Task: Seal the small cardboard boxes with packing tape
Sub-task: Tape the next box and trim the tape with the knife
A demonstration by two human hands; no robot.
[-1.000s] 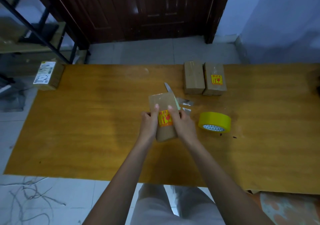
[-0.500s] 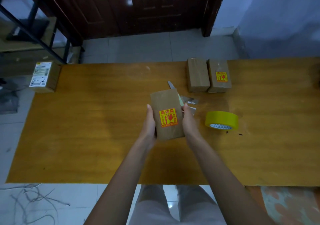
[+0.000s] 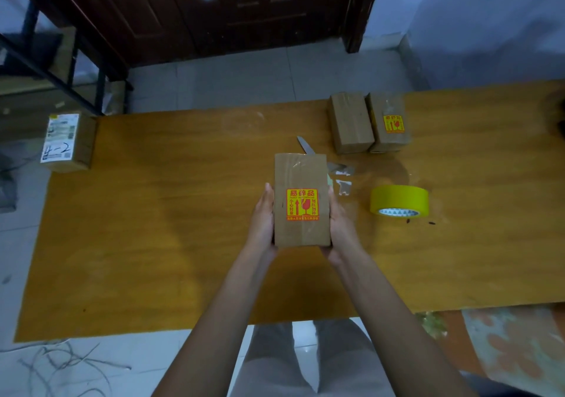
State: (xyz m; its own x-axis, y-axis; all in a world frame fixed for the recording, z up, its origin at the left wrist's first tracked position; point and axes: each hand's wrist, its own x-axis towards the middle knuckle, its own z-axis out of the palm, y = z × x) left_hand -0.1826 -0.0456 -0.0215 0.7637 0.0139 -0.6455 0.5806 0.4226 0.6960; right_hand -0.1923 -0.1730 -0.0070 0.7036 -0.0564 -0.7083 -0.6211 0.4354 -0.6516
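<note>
A small brown cardboard box [image 3: 301, 179] with a yellow-and-red fragile sticker [image 3: 302, 205] on its upward face is held between both hands above the middle of the orange-brown wooden table [image 3: 159, 228]. Its flaps are closed, so its contents cannot be seen, and glossy clear tape shows across the far part of its top face. The left hand [image 3: 262, 222] lies flat along the box's left side with its fingers straight and pointing away from the person, and the right hand [image 3: 339, 228] presses the right side in the same way; the box sits squeezed between the two palms, its near end level with the heels of the hands and its far end reaching well beyond the fingertips. Just behind the box, the grey blade of a knife [image 3: 304, 145] pokes out, and crumpled scraps of clear tape [image 3: 341, 175] lie just to its right. A roll of yellow packing tape [image 3: 399, 200] rests on the table near the right hand, apart from it. At the far edge stand two more closed brown cardboard boxes touching side by side, a plain one [image 3: 350, 122] and one with a fragile sticker [image 3: 389, 121]. A larger cardboard parcel with a white shipping label [image 3: 68, 141] sits at the table's far left corner.
</note>
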